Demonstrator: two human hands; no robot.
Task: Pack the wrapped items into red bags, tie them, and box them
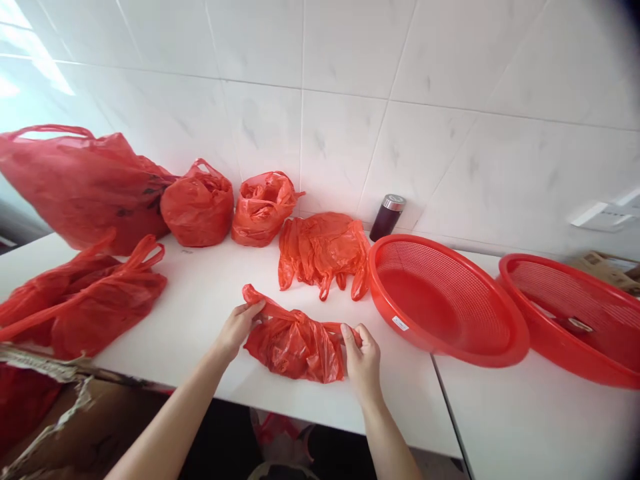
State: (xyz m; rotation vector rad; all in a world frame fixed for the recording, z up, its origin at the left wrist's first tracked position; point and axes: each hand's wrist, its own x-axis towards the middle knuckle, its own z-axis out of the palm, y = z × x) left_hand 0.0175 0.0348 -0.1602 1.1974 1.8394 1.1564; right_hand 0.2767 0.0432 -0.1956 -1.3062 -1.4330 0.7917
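Note:
A red plastic bag (300,350) lies on the white table in front of me, its handles crossed in a knot at the top middle. What it holds is hidden by the crumpled film. My left hand (241,328) pinches the left handle end, which sticks up past the fingers. On the other side my right hand (361,357) grips the right handle end between thumb and fingers. Both handles are drawn out sideways from the knot. Just behind this bag lies a flat pile of red plastic bags (325,250) with loose handles toward me.
Filled red bags (197,207) stand along the tiled wall at left, and another red bag (100,300) lies nearer. A torn cardboard box (110,413) is below the table's left edge. Two red mesh baskets (450,300) sit at right, near a dark flask (387,219).

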